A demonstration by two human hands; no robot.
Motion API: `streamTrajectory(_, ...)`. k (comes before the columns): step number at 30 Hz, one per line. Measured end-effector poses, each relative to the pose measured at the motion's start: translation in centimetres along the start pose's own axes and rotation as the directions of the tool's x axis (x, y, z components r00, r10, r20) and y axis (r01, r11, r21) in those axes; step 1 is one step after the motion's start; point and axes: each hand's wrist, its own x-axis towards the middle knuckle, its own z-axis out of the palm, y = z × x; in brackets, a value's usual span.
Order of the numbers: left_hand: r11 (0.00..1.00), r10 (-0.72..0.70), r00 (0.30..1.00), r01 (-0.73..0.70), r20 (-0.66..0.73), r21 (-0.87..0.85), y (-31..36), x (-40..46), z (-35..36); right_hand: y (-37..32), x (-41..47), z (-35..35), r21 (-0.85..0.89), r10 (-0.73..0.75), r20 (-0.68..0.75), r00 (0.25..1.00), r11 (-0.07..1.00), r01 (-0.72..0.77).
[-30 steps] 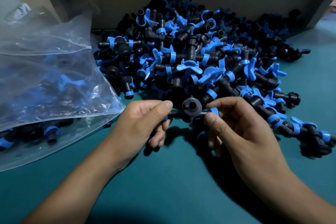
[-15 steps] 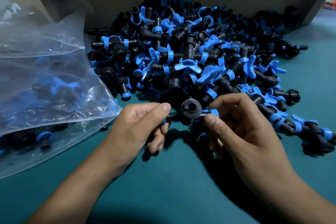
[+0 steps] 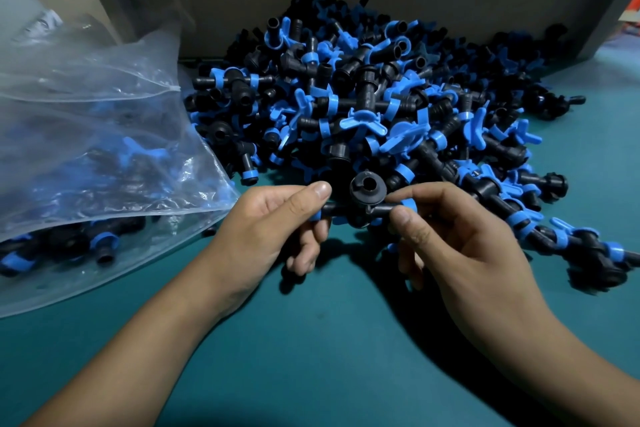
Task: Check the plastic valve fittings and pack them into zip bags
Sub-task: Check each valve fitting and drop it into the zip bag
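Left hand (image 3: 277,222) and right hand (image 3: 460,246) each pinch one arm of a black valve fitting (image 3: 367,198), held open end up for checking, between the part-filled zip bag (image 3: 104,135) at the tabletop's left edge and the unsorted pile (image 3: 381,97) toward its back edge.

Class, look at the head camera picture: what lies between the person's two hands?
In the head view, a black valve fitting spans the gap, its arms pinched by the left hand and the right hand.
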Motion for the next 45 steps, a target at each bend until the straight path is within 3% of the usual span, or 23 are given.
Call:
streamTrajectory(4, 1.000, -0.010, 1.000, 0.010, 0.004, -0.019, 0.1, -0.1, 0.1, -0.3, -0.1, 0.0, 0.047, 0.004, -0.019, 1.000, 0.999, -0.003)
streamTrajectory(9, 0.992, -0.101, 0.983, 0.111, 0.155, -0.059, 0.5, -0.4, -0.2, -0.7, -0.5, 0.1, -0.023, 0.041, -0.032, 0.999, 0.999, -0.042)
streamTrajectory(15, 0.977, -0.139, 0.954, 0.175, 0.266, -0.119, 0.9, -0.8, -0.6, -1.1, -0.4, 0.2, 0.057, 0.168, -0.014, 0.986, 0.984, -0.167)
streamTrajectory(21, 0.987, -0.038, 0.991, 0.058, 0.128, -0.149, 0.5, -0.2, 0.0, -0.5, 0.1, 0.3, 0.191, 0.023, -0.051, 0.998, 0.982, -0.013)
streamTrajectory(27, 0.996, 0.048, 0.999, -0.048, -0.001, -0.078, 0.1, 0.1, -0.3, 0.0, -0.2, 0.0, 0.051, -0.090, 0.009, 0.996, 0.995, 0.089)
streamTrajectory(32, 0.997, 0.082, 0.996, -0.082, 0.019, -0.002, -0.1, 0.1, 0.0, 0.2, 0.0, -0.1, 0.035, -0.073, -0.017, 0.997, 0.997, 0.073)
streamTrajectory(37, 0.998, 0.025, 0.998, -0.022, 0.059, -0.051, 0.2, 0.0, -0.2, -0.2, 0.1, 0.1, 0.096, -0.001, -0.051, 0.999, 0.995, 0.006)
streamTrajectory(45, 0.994, 0.046, 0.993, -0.056, 0.105, 0.097, 0.5, -0.3, 0.5, -0.7, -0.1, 0.1, 0.096, 0.123, -0.051, 0.991, 0.988, -0.117)
